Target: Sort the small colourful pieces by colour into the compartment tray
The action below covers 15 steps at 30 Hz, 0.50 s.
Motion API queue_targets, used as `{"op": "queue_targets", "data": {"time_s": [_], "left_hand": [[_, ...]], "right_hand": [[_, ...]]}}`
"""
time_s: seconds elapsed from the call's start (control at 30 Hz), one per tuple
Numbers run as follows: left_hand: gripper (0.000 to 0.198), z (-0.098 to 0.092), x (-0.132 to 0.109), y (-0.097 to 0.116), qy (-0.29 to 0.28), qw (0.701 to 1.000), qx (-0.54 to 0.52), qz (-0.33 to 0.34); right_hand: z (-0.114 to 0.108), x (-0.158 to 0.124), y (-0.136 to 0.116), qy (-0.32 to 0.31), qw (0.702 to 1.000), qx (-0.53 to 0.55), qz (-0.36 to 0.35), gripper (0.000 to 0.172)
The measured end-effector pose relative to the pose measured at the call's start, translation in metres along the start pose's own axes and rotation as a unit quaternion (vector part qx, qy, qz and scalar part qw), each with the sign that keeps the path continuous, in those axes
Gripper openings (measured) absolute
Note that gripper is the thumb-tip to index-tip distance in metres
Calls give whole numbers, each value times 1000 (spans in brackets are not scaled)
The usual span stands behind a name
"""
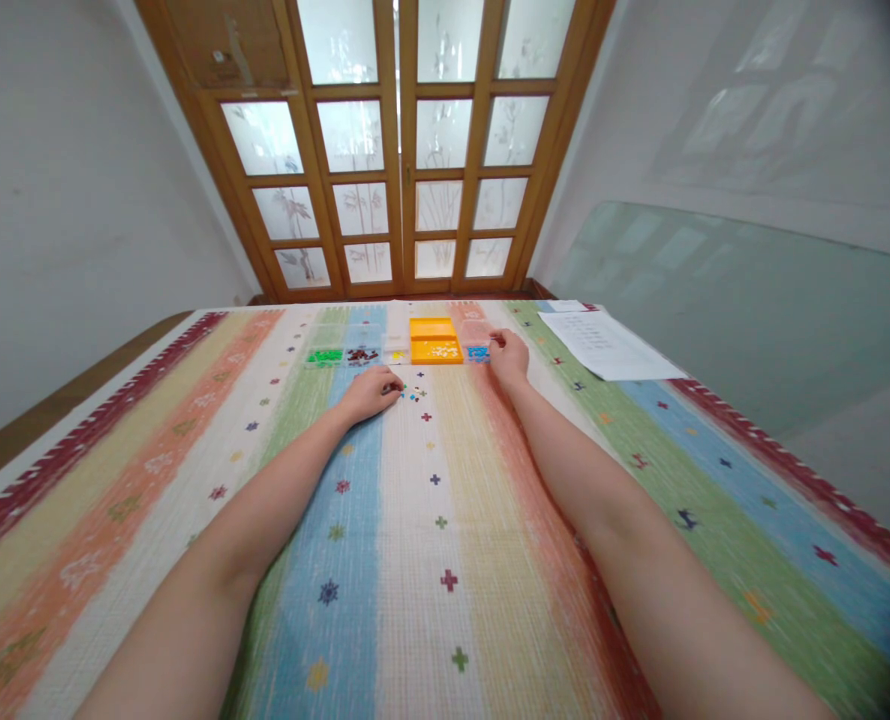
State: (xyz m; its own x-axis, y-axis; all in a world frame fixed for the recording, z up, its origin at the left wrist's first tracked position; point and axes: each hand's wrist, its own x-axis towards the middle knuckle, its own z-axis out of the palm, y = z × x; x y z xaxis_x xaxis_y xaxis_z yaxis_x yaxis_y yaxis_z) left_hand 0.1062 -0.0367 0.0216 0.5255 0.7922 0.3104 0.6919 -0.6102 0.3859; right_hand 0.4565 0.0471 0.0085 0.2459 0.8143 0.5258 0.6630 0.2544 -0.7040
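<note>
My left hand [371, 393] rests on the cloth with its fingers curled together beside a few small scattered pieces [415, 394] in blue, white and other colours. Whatever its fingertips may hold is too small to make out. At the right edge of a clear box of blue pieces [477, 354], my right hand [509, 358] has its fingertips pinched together; I cannot tell what is between them. Between the hands, an open orange box [436, 328] holds white pieces [443, 351]. Further left are clear boxes with yellow pieces [396, 356], dark red pieces [362, 356] and green pieces [325, 356].
A striped, patterned cloth [407, 580] covers the table. Printed white paper [606, 345] lies at the far right. Past the table's far edge stand wooden doors with glass panes [400, 150]. A pale glass panel [745, 310] leans by the right wall.
</note>
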Motion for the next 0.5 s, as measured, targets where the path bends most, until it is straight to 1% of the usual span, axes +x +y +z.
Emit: {"op": "queue_targets", "data": {"time_s": [0.07,0.17,0.4,0.5], "left_hand": [[21,0,0,-1,3,1000,3,3],[24,-1,0,-2,1,1000,7,5],[21,-2,0,0,-4,1000,6,7],[19,-2,0,1,-4,1000,10,5]], "right_hand": [[2,0,5,2,1000,-18,1,32],[5,-2,3,-6,999,-32,-13,32],[12,-16,-23,-52,994,-22,-96,26],[16,-22,-31,-75,990,-22,-115,26]]}}
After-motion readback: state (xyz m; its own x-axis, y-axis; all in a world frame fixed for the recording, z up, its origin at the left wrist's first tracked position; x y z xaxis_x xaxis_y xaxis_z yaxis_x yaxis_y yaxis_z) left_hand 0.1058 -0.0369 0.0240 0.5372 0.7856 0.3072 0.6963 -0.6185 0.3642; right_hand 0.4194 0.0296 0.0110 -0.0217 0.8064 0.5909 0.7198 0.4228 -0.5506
